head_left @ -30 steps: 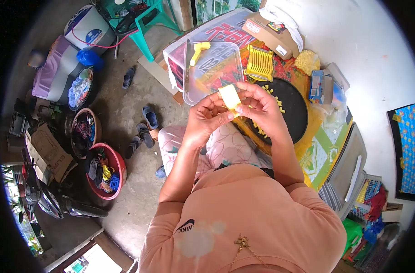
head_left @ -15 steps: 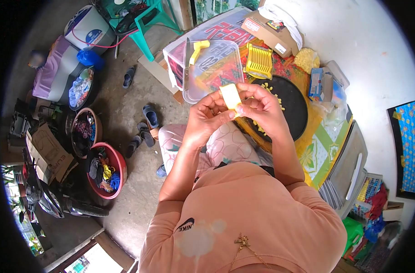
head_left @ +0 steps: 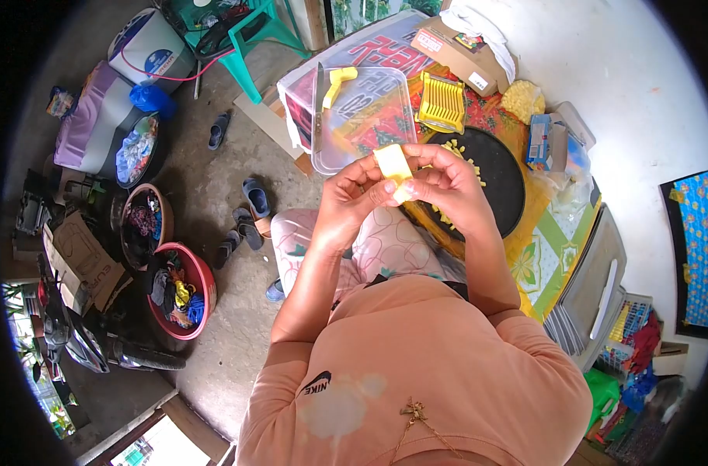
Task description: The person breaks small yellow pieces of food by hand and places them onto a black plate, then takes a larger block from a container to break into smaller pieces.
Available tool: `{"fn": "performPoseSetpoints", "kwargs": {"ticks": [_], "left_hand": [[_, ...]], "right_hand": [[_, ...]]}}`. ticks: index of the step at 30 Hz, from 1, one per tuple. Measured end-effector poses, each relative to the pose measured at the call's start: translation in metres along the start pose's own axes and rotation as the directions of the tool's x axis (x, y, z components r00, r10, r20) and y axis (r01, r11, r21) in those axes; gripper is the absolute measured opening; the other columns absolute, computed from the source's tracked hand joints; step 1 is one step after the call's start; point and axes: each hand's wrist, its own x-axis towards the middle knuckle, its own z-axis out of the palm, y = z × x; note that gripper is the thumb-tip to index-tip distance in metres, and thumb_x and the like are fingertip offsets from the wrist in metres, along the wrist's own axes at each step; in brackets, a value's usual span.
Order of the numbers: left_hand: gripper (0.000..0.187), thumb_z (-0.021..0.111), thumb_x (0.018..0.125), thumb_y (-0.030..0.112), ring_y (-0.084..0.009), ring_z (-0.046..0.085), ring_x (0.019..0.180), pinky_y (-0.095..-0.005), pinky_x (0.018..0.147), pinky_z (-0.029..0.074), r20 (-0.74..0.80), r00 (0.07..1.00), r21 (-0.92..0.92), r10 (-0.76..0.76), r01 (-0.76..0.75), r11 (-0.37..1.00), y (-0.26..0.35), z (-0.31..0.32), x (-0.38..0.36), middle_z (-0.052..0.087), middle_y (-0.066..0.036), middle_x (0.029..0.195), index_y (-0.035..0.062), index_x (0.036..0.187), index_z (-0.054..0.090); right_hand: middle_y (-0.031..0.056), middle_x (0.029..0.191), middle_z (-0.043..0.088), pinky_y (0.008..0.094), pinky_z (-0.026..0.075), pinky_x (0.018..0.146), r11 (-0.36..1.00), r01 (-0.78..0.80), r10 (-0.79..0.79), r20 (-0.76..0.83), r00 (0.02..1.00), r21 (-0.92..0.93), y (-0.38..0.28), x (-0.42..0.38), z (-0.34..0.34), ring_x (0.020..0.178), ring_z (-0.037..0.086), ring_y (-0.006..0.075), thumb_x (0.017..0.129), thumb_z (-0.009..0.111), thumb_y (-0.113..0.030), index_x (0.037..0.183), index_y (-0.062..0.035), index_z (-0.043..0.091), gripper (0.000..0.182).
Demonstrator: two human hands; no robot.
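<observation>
Between my two hands, above my lap, is a small pale yellow strip (head_left: 395, 165) with a folded-looking lower end; its material I cannot make out. My left hand (head_left: 357, 194) pinches its left side with thumb and fingers. On the other side, my right hand (head_left: 451, 190) grips it, thumb at the bottom end. Behind my right hand lies a round black tray (head_left: 503, 186) with several small yellow pieces (head_left: 455, 146) on it. A clear plastic lid (head_left: 369, 116) holds a longer yellow strip (head_left: 337, 84). Beside it stands a yellow slotted rack (head_left: 442, 104).
A bag of small yellow pieces (head_left: 522, 100) and a cardboard box (head_left: 470, 60) stand at the table's back. A blue box (head_left: 546, 144) sits by the wall. On the floor to the left are slippers (head_left: 256, 198), a red basin of cloth (head_left: 206, 299) and a green chair (head_left: 249, 66).
The yellow strip's lower end now shows more between my thumbs, and my left thumb has shifted slightly left. Both hands otherwise stay in place.
</observation>
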Motion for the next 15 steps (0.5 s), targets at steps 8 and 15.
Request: {"fn": "performPoseSetpoints", "kwargs": {"ticks": [8,15], "left_hand": [[0.04,0.064,0.085,0.004,-0.0126,0.061,0.089,-0.0254,0.071,0.051,0.05,0.998,0.047,0.03,-0.032,0.998,0.0002,-0.0042,-0.0059,0.065,-0.01,0.104,-0.0024,0.123,0.053],[0.038,0.064,0.087,0.008,-0.0123,0.061,0.086,-0.0255,0.07,0.052,0.011,1.0,0.0,0.008,-0.008,1.0,0.0054,-0.0014,-0.0097,0.065,-0.01,0.103,-0.0029,0.122,0.054]], "right_hand": [[0.0082,0.103,0.061,0.0262,0.05,0.078,0.999,0.034,-0.033,0.011,0.999,-0.042,0.0058,0.0,0.0019,0.092,0.061,0.0118,0.085,0.063,-0.003,0.123,0.0013,0.049,0.04],[0.0071,0.101,0.06,0.0257,0.049,0.08,0.999,-0.006,0.007,0.03,1.0,-0.04,0.0,-0.0017,0.0072,0.092,0.059,0.0111,0.085,0.062,-0.003,0.125,0.0002,0.048,0.043]]}}
